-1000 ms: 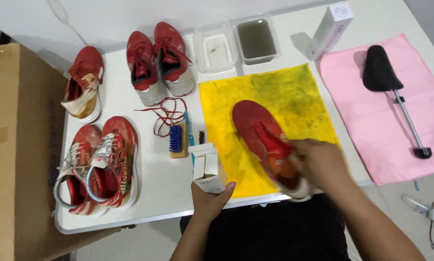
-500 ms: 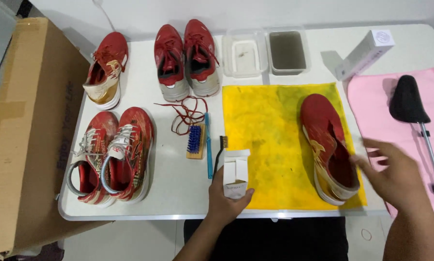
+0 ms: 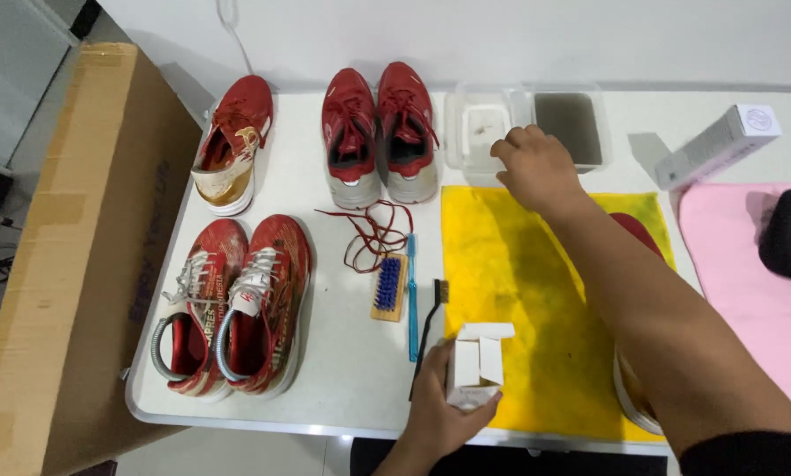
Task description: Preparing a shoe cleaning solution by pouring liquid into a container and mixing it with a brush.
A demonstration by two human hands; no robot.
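Observation:
My left hand (image 3: 437, 407) grips a small white open-topped box (image 3: 476, 363) at the near table edge, beside the yellow cloth (image 3: 527, 291). My right hand (image 3: 536, 167) reaches far across the cloth, fingers curled, over the rim of a clear plastic tub (image 3: 479, 128); it holds nothing that I can see. A red shoe (image 3: 635, 370) lies on the right part of the yellow cloth, mostly hidden under my right forearm.
A wooden brush with blue bristles (image 3: 388, 286), a blue toothbrush (image 3: 411, 295), a dark brush (image 3: 429, 330) and red laces (image 3: 373, 234) lie mid-table. Red shoes (image 3: 232, 304) (image 3: 379, 132) (image 3: 230, 145) sit left and back. Second tub (image 3: 569, 123), white box (image 3: 717, 145), pink cloth (image 3: 752, 291), cardboard box (image 3: 69, 256).
My right hand let go of the red shoe on the yellow cloth and moved far forward to the clear tub. My left hand kept hold of the white box.

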